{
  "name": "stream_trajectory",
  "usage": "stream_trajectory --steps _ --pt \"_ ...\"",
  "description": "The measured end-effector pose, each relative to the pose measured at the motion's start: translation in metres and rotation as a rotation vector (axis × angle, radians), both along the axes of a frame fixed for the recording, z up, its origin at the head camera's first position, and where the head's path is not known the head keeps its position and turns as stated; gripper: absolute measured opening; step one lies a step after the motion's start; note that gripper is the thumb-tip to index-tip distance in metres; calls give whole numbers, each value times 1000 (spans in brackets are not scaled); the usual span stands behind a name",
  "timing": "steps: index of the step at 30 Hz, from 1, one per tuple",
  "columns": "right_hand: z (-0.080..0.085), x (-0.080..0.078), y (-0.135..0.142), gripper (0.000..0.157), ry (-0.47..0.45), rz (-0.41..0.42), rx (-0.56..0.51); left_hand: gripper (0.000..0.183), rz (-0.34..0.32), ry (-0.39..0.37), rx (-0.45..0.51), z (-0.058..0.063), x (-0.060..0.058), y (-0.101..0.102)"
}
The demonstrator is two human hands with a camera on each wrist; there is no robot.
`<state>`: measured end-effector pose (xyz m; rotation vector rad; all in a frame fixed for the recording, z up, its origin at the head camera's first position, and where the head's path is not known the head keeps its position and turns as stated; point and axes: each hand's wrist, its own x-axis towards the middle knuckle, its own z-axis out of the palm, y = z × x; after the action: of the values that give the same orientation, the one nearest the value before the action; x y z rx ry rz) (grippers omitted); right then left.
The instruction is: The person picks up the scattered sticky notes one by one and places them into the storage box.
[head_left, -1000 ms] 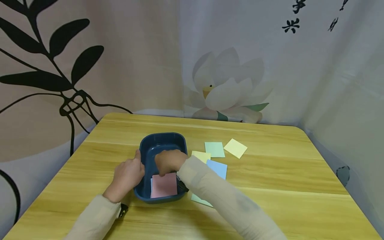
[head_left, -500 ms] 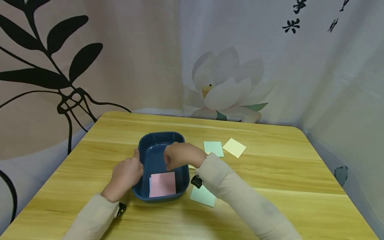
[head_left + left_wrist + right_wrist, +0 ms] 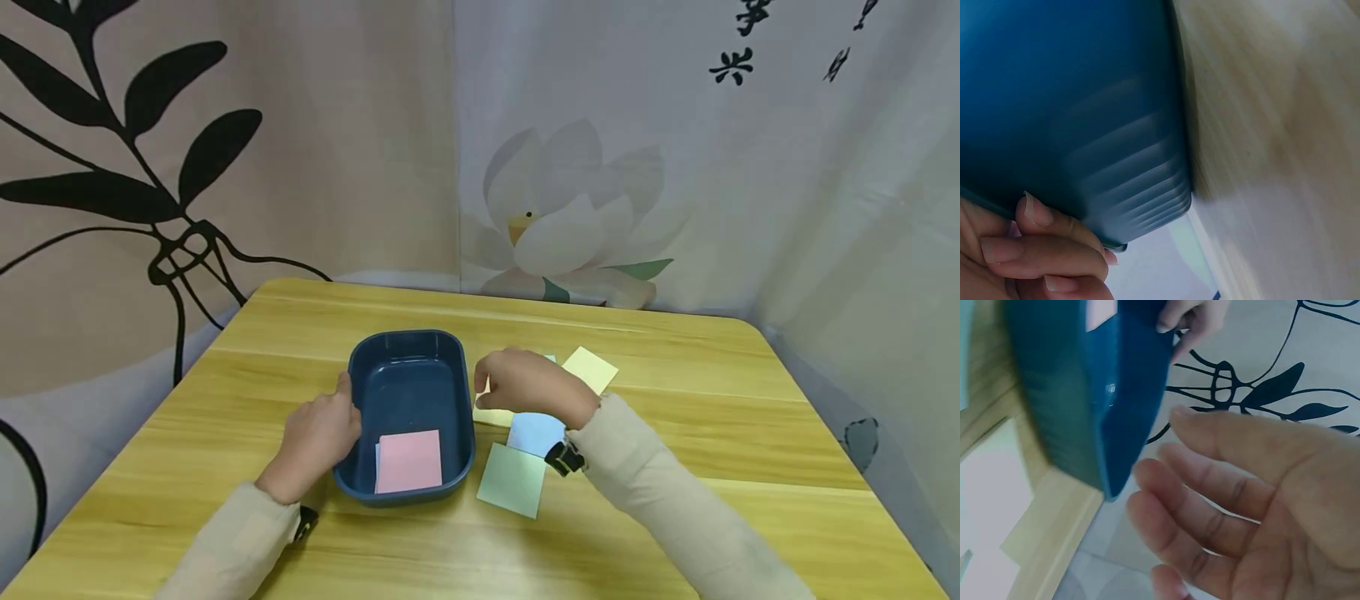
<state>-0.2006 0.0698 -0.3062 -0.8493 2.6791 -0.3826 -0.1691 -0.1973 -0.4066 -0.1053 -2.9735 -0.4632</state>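
A dark blue plastic box (image 3: 407, 385) stands on the wooden table, with a pink sticky note (image 3: 410, 462) over a bluish one near its front end. My left hand (image 3: 318, 433) holds the box's left rim, and its curled fingers (image 3: 1054, 250) show at the edge in the left wrist view. To the right of the box my right hand (image 3: 534, 386) hovers over the loose notes. Its fingers (image 3: 1204, 506) are loosely bent and hold nothing. Beneath and around it lie a yellow note (image 3: 493, 417), a blue note (image 3: 536, 433) and a green note (image 3: 513, 481).
A pale yellow note (image 3: 590, 368) lies farther back on the wooden table (image 3: 712, 433). A mint note behind the right hand is mostly hidden. Beyond the table's far edge hangs a printed curtain (image 3: 360, 150).
My right hand has lifted out of the box and moved right, over the loose notes. The pink note stays in the box. My left hand keeps its place at the rim.
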Motion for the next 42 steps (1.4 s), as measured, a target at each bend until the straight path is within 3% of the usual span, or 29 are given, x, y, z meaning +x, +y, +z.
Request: stream_trajectory --steps 10,18,29,42 --pt "-34 19 32 22 -14 -19 -33 57 -4 13 -15 0 2 2" --pt "-64 31 40 28 83 25 -18 58 5 -11 -13 1 1 4" --pt "-83 39 40 51 45 -11 22 56 0 19 -34 0 2 2" --pt "-91 44 44 51 48 -16 -33 56 7 11 -30 0 2 2"
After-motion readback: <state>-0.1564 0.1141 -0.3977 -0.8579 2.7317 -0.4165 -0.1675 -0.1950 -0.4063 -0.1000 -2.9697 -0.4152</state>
